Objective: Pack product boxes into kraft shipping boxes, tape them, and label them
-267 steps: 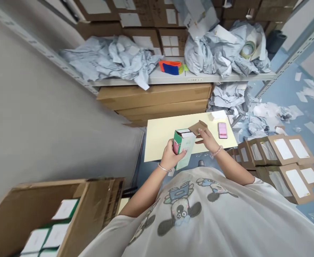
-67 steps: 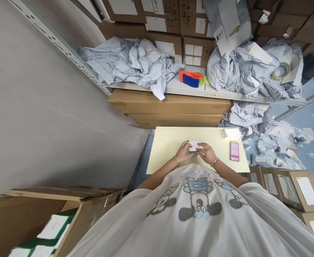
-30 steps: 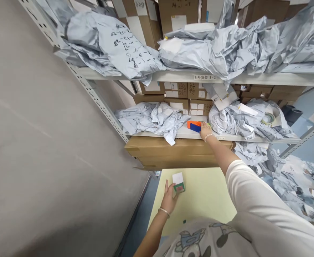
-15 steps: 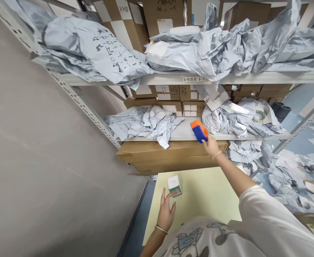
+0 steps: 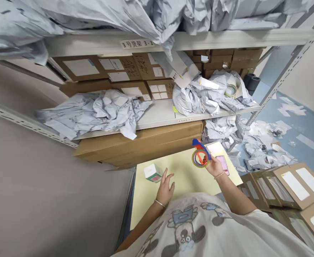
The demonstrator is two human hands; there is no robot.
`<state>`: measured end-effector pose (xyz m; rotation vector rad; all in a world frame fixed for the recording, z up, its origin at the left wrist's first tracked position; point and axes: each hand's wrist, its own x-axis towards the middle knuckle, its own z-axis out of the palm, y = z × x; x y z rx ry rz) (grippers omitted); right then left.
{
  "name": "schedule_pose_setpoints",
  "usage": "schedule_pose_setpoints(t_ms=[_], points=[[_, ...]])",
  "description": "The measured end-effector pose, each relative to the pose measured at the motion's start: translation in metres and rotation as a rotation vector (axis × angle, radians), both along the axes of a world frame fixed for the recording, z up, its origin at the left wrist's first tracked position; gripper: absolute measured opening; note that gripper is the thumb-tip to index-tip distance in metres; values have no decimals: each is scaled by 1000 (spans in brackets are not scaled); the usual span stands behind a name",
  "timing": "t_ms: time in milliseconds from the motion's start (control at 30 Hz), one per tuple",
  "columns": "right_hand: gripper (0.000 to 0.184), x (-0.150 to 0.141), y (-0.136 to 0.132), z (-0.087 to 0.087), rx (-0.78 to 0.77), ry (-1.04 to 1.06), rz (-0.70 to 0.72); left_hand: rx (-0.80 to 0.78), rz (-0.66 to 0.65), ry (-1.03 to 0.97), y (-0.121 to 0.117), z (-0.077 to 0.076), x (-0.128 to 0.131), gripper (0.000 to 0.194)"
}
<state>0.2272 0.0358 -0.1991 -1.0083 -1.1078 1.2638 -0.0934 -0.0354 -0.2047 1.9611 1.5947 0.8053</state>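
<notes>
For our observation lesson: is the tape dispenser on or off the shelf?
Off: the right hand holds the tape dispenser clear of the shelf.

The person wears a loose white T-shirt [image 5: 242,235] w/ short sleeves; the fabric looks thin & makes soft folds, esp. near the right sleeve [image 5: 262,217]. On the chest there are cartoon figs., dog-like. The middle fig. [image 5: 185,228] has dk. grey floppy ears, round glasses & a lt. blue shape similar to an open book. The right-side fig. [image 5: 212,211] shows blue parts & one dk. ear; the left-side fig. [image 5: 149,240] is only partly in view. Forearms are bare. The left hand [image 5: 165,189] has a thin silvery bangle [image 5: 160,203] at the wrist, the right hand [image 5: 215,166] a pale pink bracelet [image 5: 220,175], prob. of beads.
</notes>
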Motion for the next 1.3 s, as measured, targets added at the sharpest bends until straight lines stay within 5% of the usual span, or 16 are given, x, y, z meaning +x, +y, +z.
schedule_pose_setpoints(t_ms=[100,267,367,567,767,900,1000,1167,1300], points=[[47,7,-12,-27,-61,-128,-25,-15,-34,19,2,-1,14,35],[19,16,-30,-79,-95,-819,-72,-24,-34,51,1,-6,23,35],[29,19,-34,-102,-3,-1103,39,-47,10,67,-4,-8,24,35],[57,22,-35,-134,115,-1143,138,-125,159,79,-35,-10,22,37],[42,27,-27,-143,0,-1306,300,-211,375,56,-88,-13,26,24],[27,27,-8,-123,-99,-1512,512,-363,499,42,-122,-7,32,12],[24,13,11,-92,-95,-1655,642,-374,627,47,-144,7,32,14],[33,-53,23,-5,199,-1765,726,-270,803,45,-185,39,18,36],[44,-131,-20,70,451,-1729,721,-104,950,99,-242,64,-1,50]])
